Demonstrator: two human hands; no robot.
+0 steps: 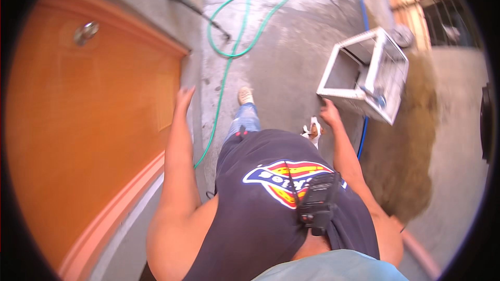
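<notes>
My left hand (184, 98) hangs beside the orange door (99, 88), close to the right edge of its frame. Its fingers look loose and apart, with nothing in them. My right hand (329, 113) is just below the near left corner of a white box-shaped frame (371, 75). The fingers there are half curled and slightly blurred, and I see nothing held. Whether they touch the frame's corner, I cannot tell. On the frame's near side is a small blue-grey part (376, 96). One shoe (245, 95) is ahead of me on the concrete.
A small white and brown dog (313, 131) is close by my right side. A green hose (225, 80) loops along the floor, and a black spray lance (200, 13) leans ahead. A blue hose (363, 136) passes under the frame. Wet ground (411, 161) lies to the right.
</notes>
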